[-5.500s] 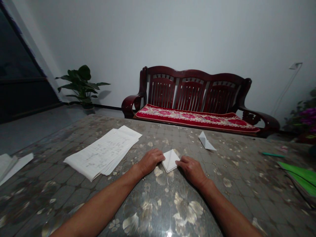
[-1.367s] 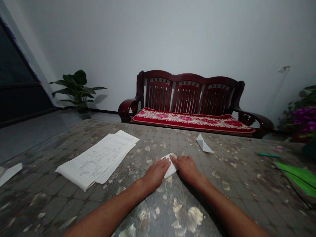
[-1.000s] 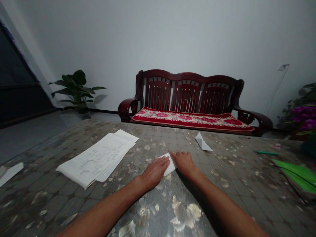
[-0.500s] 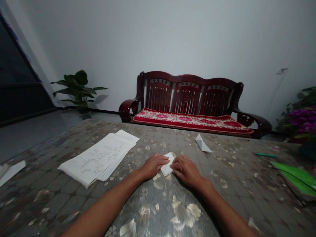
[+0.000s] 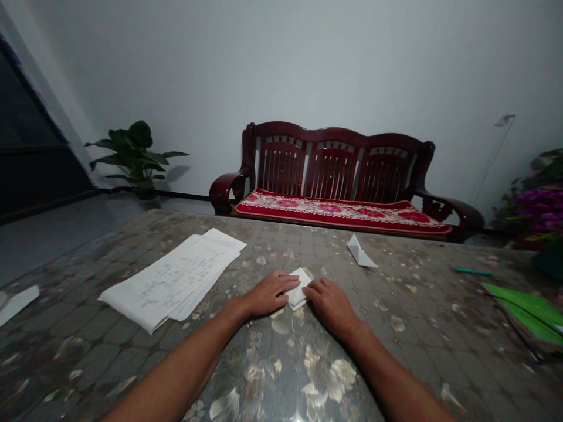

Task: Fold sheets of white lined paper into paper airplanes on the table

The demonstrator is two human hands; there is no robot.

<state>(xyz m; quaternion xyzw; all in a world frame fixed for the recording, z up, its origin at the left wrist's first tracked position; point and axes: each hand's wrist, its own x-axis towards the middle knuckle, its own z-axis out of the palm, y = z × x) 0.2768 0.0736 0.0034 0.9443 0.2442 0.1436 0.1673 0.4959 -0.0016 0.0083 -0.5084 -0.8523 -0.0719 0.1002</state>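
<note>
A small folded white paper [image 5: 300, 285] lies on the patterned table [image 5: 281, 357] in front of me. My left hand [image 5: 266, 295] rests on its left edge, fingers bent and pressed on the paper. On the right edge my right hand [image 5: 331, 306] presses with curled fingers, fingertips meeting the left hand's over the paper. Most of the paper's near half is hidden under my fingers.
A stack of printed sheets [image 5: 176, 278] lies left of my hands. A folded white paper shape [image 5: 359, 252] sits farther back on the right. A green folder [image 5: 525, 305] and a green pen [image 5: 474, 271] lie at the right edge. Behind the table stands a wooden bench [image 5: 343, 176].
The paper was a larger diamond 5.5 s ago; it is now folded smaller. My hands went from lying flat over it to pinching its edges with curled fingers.
</note>
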